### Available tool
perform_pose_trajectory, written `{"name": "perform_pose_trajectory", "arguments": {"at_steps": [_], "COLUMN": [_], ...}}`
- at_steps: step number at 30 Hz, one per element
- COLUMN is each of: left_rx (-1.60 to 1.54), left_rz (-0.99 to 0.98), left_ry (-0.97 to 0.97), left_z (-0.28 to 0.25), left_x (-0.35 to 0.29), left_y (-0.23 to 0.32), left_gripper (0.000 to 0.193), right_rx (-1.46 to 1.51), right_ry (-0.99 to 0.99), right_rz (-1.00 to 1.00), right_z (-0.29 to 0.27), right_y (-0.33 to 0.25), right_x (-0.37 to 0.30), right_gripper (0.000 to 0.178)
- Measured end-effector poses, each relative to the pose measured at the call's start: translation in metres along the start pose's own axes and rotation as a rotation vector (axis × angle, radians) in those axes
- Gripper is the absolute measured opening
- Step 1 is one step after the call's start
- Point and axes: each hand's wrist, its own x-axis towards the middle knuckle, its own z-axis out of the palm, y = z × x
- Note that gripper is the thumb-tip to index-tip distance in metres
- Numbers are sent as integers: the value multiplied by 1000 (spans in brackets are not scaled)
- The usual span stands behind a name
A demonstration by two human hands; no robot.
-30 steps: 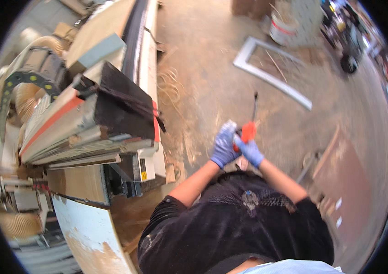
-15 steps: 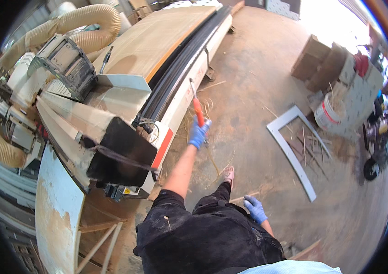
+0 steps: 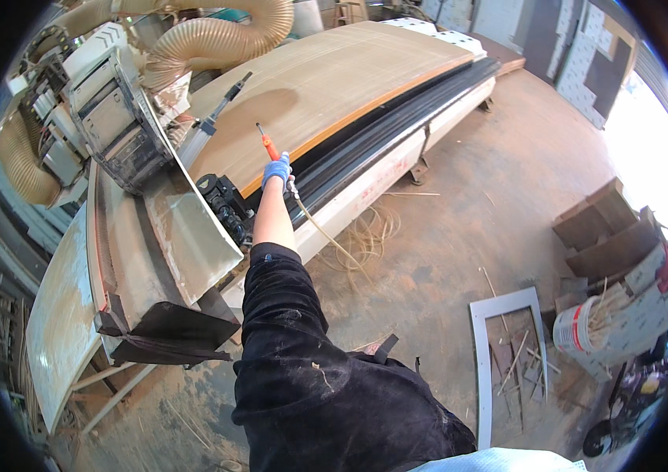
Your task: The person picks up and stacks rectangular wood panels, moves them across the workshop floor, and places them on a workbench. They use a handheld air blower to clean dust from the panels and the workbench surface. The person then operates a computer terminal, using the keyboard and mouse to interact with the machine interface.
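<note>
My left hand (image 3: 276,171), in a blue glove, is wrapped around an orange air blow gun (image 3: 269,146). Its thin nozzle points forward, over the near edge of a wide tan board (image 3: 349,79) on a long machine bed. From the gun's lower end a pale yellow air hose (image 3: 320,229) trails down to loose coils on the floor. Black bellows (image 3: 373,140) run along the bed beside my hand. A dark mechanism (image 3: 225,206) sits just left of my wrist. My right hand is out of view.
On the left stands the machine's dusty gantry head (image 3: 117,118), with a ribbed duct (image 3: 224,39) behind it. A grey frame (image 3: 478,370) lies on the floor to the right with wooden strips, near a white bucket (image 3: 574,329) and cardboard boxes (image 3: 605,228).
My left arm has reached forward and left, bringing the air blow gun from beside the machine to over the board's edge. The view has shifted, and my right hand has left it.
</note>
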Motion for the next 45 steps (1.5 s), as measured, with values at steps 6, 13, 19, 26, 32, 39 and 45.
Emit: {"name": "perform_pose_trajectory", "arguments": {"at_steps": [6,13,19,26,32,39,45], "left_rx": [-57,361,380,360,367,263,525], "left_rz": [58,169,303,127,377,54,72], "left_ry": [112,317,548,787,1140,1183,1239], "left_z": [-31,-46,-73,-93,-88,-82,-71], "left_x": [-12,-122,-198,-221,-175,-137,-116], "left_y": [-10,-36,-105,-120,-130,-135,-157], "left_gripper": [44,38,48,52,59,73,85], "right_rx": [-267,-434,-375,-483,-598,-577,-521], "right_ry": [-126,-246,-202,-351,-416,-389,-303], "right_rz": [-97,-289,-256,-266,-334,-306,-231], "right_z": [-57,-138,-136,-82,-41,-35,-46], "right_y": [-114,-251,-348,-353,-351,-331,-311], "right_x": [53,128,190,212,159,177,183], "right_gripper": [42,42,37,35,37,36,37]}}
